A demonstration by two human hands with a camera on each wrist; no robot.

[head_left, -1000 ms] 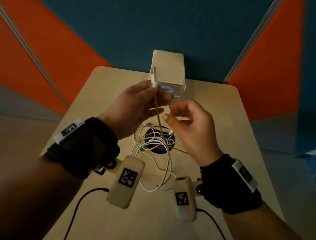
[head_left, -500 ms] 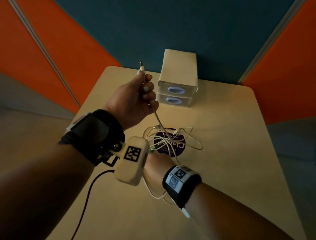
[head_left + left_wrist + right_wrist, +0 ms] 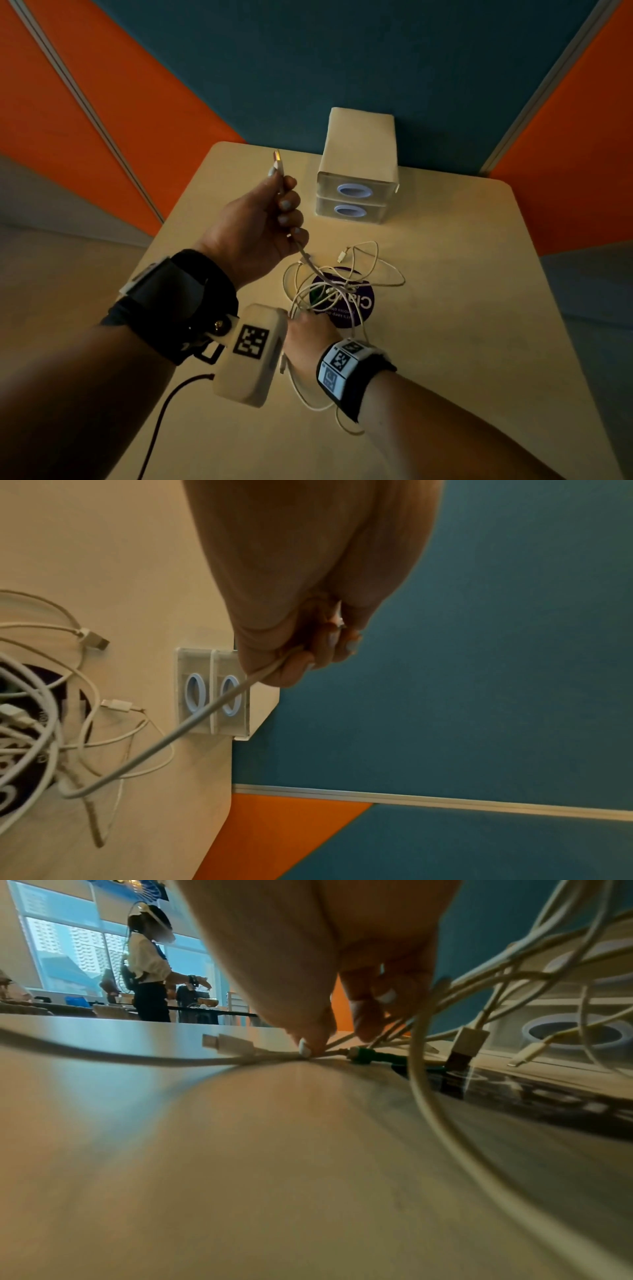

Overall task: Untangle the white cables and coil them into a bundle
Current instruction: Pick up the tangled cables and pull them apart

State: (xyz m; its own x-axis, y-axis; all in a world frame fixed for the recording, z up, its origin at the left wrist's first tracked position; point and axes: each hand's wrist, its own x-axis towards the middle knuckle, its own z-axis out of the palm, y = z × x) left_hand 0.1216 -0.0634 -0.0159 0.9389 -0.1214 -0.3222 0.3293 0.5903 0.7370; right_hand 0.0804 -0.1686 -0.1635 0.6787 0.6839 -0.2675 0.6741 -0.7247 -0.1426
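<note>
A tangle of white cables lies mid-table over a round purple sticker. My left hand is raised above the table, fist curled round one white cable. That cable's connector sticks up above the fist, and its length runs taut down into the tangle. My right hand is low at the tangle's near edge, partly hidden behind the left wrist camera. In the right wrist view its thumb and fingertips pinch several cable strands against the table, beside a green plug.
A small two-drawer box stands at the table's far edge against the blue and orange wall. A dark cord trails from my left wrist camera. A person stands far off in the right wrist view.
My right hand dropped from the raised cable down onto the tangle. My left hand moved left and lifted the cable end higher, pulling that cable taut.
</note>
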